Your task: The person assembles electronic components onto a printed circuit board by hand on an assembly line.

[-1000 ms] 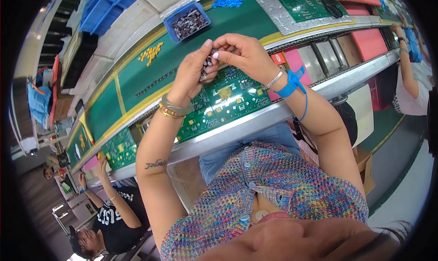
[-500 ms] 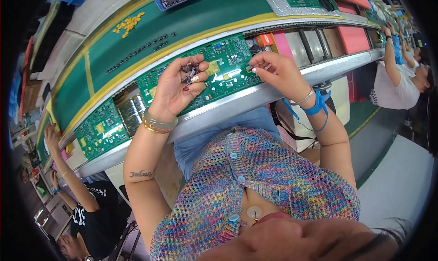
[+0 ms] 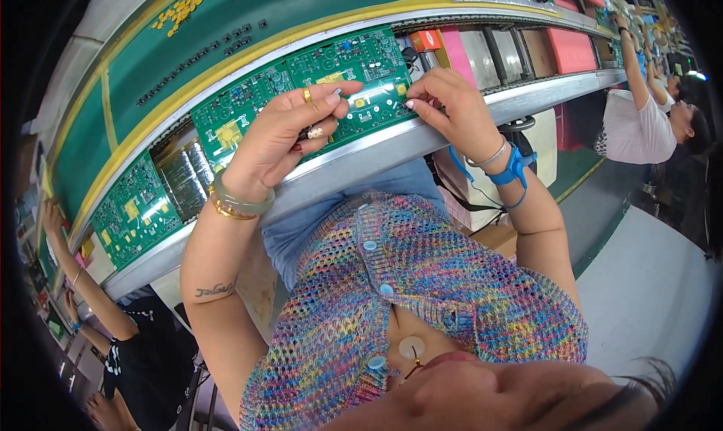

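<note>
Below both hands lies a green circuit board (image 3: 380,91) on the conveyor, dotted with small parts and yellow patches. My left hand (image 3: 282,134) is curled above the board's left part, palm turned more inward. Its thumb and forefinger pinch a small dark electronic component (image 3: 338,92), and more dark pieces show partly under its curled fingers. At the board's right edge, my right hand (image 3: 456,111) has its thumb and fingertips closed together, low over the board. Whatever it may hold is too small to make out.
A metal rail (image 3: 354,149) runs between my body and the boards. Beyond the conveyor, black components (image 3: 181,73) stand in a row on the green mat, near yellow pieces (image 3: 181,11). Another circuit board (image 3: 135,213) lies left. Co-workers reach in at both sides.
My left hand has turned from an upward palm with loose components to a pinch on one piece. My right fingertips stay by the board's right edge. The view has shifted.
</note>
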{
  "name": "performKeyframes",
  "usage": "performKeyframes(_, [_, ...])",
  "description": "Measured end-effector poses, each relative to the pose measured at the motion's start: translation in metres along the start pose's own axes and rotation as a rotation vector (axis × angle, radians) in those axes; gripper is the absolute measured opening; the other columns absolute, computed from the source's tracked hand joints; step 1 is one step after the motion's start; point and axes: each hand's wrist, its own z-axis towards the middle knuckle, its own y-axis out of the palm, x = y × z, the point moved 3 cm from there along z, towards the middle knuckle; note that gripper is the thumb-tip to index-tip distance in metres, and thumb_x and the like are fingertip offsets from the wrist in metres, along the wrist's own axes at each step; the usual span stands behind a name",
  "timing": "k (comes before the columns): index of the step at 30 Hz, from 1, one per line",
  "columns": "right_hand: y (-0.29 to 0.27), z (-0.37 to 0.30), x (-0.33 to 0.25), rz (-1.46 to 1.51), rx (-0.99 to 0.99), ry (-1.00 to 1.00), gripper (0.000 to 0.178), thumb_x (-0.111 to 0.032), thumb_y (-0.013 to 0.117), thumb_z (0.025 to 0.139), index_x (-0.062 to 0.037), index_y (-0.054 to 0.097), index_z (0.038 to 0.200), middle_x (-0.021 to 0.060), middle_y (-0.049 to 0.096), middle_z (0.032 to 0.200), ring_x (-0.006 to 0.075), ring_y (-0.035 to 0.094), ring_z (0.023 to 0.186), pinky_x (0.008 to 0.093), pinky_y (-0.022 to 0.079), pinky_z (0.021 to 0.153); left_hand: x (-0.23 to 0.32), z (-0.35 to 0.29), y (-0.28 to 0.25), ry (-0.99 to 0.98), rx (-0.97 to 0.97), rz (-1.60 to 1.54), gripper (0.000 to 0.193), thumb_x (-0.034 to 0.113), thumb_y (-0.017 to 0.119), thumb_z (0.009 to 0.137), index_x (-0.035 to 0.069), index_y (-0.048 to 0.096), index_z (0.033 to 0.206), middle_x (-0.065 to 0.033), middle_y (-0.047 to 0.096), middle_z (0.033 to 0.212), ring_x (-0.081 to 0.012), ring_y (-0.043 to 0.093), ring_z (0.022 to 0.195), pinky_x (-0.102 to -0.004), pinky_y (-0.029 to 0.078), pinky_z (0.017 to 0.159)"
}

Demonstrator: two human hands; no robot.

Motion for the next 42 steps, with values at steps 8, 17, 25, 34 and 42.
performKeyframes(8, [-0.002,0.003,-0.007,-0.092,-0.023,-0.073,0.011,-0.010,0.064,0.077,-0.0029,0.058,0.083,0.0087,0.054,0.078,0.0252,0.054,0.073,0.0338,0.044,0.065,-0.006,0.002,-0.002,-0.054,-0.005,0.066,0.033,0.023,0.054,0.091,-0.005,0.055,0.109,0.0056,0.049,0.067,0.0000,0.029,0.048,-0.0164,0.019,0.039])
performKeyframes(17, [-0.001,0.004,-0.010,-0.143,0.006,-0.100,0.012,-0.010,0.065,0.075,-0.0035,0.057,0.082,0.0083,0.054,0.078,0.0264,0.053,0.074,0.0346,0.043,0.066,-0.005,0.000,0.003,-0.051,-0.001,0.076,0.037,0.028,0.051,0.093,-0.006,0.055,0.107,0.0070,0.037,0.059,-0.0004,0.028,0.047,-0.0159,0.020,0.038])
performKeyframes(25, [-0.009,0.015,-0.033,-0.025,0.083,-0.116,0.013,-0.010,0.067,0.072,-0.0052,0.060,0.082,0.0069,0.057,0.081,0.0239,0.053,0.076,0.0339,0.043,0.067,-0.009,-0.001,0.004,-0.113,-0.036,0.134,0.036,0.031,0.045,0.096,-0.002,0.058,0.096,0.0059,0.036,0.060,-0.0008,0.027,0.046,-0.0156,0.020,0.037])
performKeyframes(34, [-0.004,0.025,-0.048,0.113,0.092,-0.200,0.012,-0.009,0.067,0.073,-0.0045,0.060,0.081,0.0069,0.057,0.082,0.0247,0.053,0.081,0.0336,0.041,0.071,-0.010,-0.001,0.005,0.012,0.016,-0.065,0.029,0.024,0.044,0.095,-0.001,0.056,0.103,0.0009,0.044,0.069,-0.0037,0.035,0.053,-0.0161,0.023,0.040])
performKeyframes(42, [-0.016,0.001,-0.005,-0.168,0.022,-0.099,0.010,-0.011,0.066,0.071,-0.0058,0.061,0.078,0.0069,0.055,0.080,0.0271,0.052,0.080,0.0365,0.043,0.070,0.001,-0.006,-0.004,0.107,0.046,-0.235,0.026,0.012,0.045,0.093,-0.003,0.046,0.114,-0.0058,0.051,0.085,-0.0056,0.039,0.059,-0.0157,0.027,0.041])
